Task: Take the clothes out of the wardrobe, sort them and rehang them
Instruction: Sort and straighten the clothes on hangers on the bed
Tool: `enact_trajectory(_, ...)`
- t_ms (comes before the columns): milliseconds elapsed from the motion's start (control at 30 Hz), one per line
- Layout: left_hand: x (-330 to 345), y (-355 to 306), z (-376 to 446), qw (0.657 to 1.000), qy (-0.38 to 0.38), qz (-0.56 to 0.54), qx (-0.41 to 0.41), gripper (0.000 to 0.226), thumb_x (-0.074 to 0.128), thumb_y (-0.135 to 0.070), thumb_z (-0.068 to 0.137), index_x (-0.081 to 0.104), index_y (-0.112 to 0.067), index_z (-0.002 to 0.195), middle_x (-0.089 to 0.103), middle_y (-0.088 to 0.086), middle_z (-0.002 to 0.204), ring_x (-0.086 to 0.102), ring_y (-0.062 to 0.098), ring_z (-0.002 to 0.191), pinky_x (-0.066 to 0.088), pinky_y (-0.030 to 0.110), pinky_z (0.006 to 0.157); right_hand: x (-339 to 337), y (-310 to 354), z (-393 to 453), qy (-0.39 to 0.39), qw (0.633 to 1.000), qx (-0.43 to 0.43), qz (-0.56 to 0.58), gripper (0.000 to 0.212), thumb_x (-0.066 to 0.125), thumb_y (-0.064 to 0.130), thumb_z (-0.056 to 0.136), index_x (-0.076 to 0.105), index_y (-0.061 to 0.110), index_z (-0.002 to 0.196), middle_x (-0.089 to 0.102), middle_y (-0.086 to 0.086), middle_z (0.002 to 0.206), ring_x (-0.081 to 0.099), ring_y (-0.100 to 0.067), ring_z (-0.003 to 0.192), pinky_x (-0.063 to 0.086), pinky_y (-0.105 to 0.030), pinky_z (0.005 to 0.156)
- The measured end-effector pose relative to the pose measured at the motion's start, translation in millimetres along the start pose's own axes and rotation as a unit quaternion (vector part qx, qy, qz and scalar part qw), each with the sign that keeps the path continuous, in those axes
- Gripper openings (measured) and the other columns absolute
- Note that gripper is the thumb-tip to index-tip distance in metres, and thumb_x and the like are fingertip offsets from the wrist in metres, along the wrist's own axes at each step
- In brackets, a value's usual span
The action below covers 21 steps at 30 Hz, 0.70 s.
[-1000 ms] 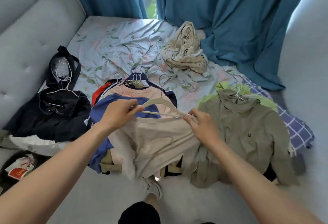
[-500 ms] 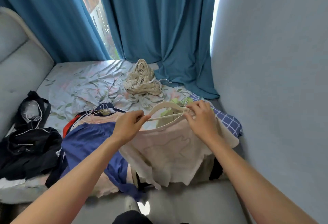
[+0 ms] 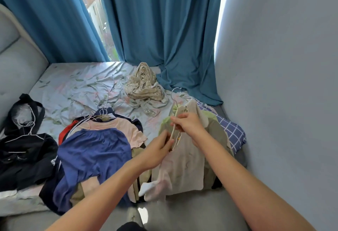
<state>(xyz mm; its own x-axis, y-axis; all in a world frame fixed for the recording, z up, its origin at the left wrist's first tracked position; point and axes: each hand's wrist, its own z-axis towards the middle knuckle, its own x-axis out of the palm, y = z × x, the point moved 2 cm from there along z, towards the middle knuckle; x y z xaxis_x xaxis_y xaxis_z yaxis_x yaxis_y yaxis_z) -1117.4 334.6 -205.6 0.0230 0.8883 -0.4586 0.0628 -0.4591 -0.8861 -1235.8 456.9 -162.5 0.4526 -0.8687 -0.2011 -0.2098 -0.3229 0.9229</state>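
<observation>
Cream plastic hanger (image 3: 176, 128) carrying the pale pink cotton top (image 3: 180, 163) is gripped by both hands, left hand (image 3: 158, 151) low, right hand (image 3: 188, 123) high, and held edge-on above the olive jacket pile (image 3: 217, 135) on the bed (image 3: 76, 86), seemingly for sorting.

curtain (image 3: 155, 20): matt cloth | hanger (image 3: 176, 122): smooth cream plastic, metal hook

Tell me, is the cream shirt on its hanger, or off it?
On it. The cream shirt hangs from the hanger, which the left hand and right hand both grip.
</observation>
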Motion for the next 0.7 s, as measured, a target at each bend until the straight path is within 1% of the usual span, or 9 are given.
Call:
enact_trajectory(133,-31,19,5,0.998,-0.008,-0.058,0.009,0.02,0.05,-0.03,0.111,0.061,-0.019,0.098,0.065,-0.004,0.089,0.058,0.011,0.086,0.045,0.034,0.082,13,15,16,0.021,0.999,0.019,-0.016,0.012,0.062,0.018,0.103,0.063,0.005,0.104,0.068,-0.008,0.087,0.064,-0.017,0.079,0.062,-0.04,0.081)
enact_trajectory(200,-52,34,14,0.996,-0.066,-0.053,0.009,0.017,0.052,-0.031,0.109,0.061,-0.021,0.099,0.065,-0.001,0.094,0.059,0.015,0.09,0.045,0.034,0.083,12,21,23,0.027,0.998,0.012,-0.052,0.013,0.059,0.019,0.105,0.062,0.007,0.104,0.062,-0.008,0.084,0.061,-0.015,0.074,0.066,-0.046,0.078)
enact_trajectory(267,-75,52,27,0.99,-0.134,-0.029,0.016,0.008,0.056,-0.032,0.102,0.057,-0.025,0.104,0.061,-0.006,0.101,0.058,0.017,0.097,0.047,0.036,0.084,11,27,29,0.04,0.993,-0.013,-0.106,0.015,0.058,0.024,0.106,0.064,0.011,0.103,0.057,-0.007,0.083,0.058,-0.016,0.074,0.066,-0.041,0.07)
enact_trajectory(367,-106,74,50,0.98,-0.194,0.049,0.016,0.034,0.064,-0.026,0.099,0.052,-0.025,0.131,0.052,-0.007,0.125,0.05,0.016,0.119,0.047,0.038,0.101,8,36,37,0.054,0.981,-0.051,-0.177,0.021,0.053,0.027,0.109,0.069,0.014,0.103,0.054,-0.003,0.077,0.056,-0.014,0.068,0.063,-0.032,0.061)
enact_trajectory(433,-123,81,68,0.977,-0.19,0.097,0.008,0.054,0.068,-0.028,0.098,0.046,-0.024,0.147,0.044,-0.004,0.136,0.04,0.014,0.129,0.037,0.035,0.107,4,38,43,0.047,0.976,-0.059,-0.203,0.025,0.05,0.026,0.11,0.071,0.016,0.101,0.053,0.001,0.072,0.055,-0.01,0.063,0.063,-0.033,0.06)
enact_trajectory(500,-133,91,86,0.978,-0.16,0.132,-0.001,0.061,0.069,-0.039,0.097,0.044,-0.027,0.151,0.044,-0.005,0.138,0.037,0.012,0.128,0.033,0.035,0.107,-3,38,50,0.037,0.974,-0.061,-0.215,0.027,0.05,0.025,0.11,0.072,0.017,0.097,0.051,0.003,0.069,0.054,-0.009,0.062,0.064,-0.037,0.06)
enact_trajectory(567,-137,102,102,0.983,-0.104,0.149,-0.008,0.052,0.059,-0.057,0.096,0.056,-0.029,0.14,0.055,-0.008,0.132,0.047,0.013,0.123,0.041,0.04,0.105,-11,33,57,0.028,0.974,-0.055,-0.219,0.027,0.051,0.027,0.109,0.072,0.018,0.095,0.049,0.004,0.066,0.054,-0.01,0.062,0.063,-0.039,0.059)
enact_trajectory(600,-136,107,107,0.986,-0.075,0.148,-0.011,0.045,0.052,-0.062,0.095,0.063,-0.031,0.125,0.064,-0.009,0.122,0.056,0.013,0.114,0.047,0.044,0.098,-17,29,60,0.021,0.973,-0.05,-0.226,0.028,0.052,0.029,0.109,0.073,0.02,0.092,0.049,0.005,0.064,0.055,-0.012,0.062,0.063,-0.04,0.058)
enact_trajectory(700,-126,121,118,0.99,-0.01,0.14,-0.021,0.036,0.047,-0.057,0.102,0.058,-0.026,0.088,0.064,-0.006,0.082,0.059,0.013,0.08,0.048,0.046,0.075,-34,12,68,-0.02,0.963,-0.028,-0.267,0.029,0.056,0.038,0.106,0.074,0.03,0.085,0.052,0.011,0.059,0.059,-0.016,0.061,0.065,-0.045,0.059)
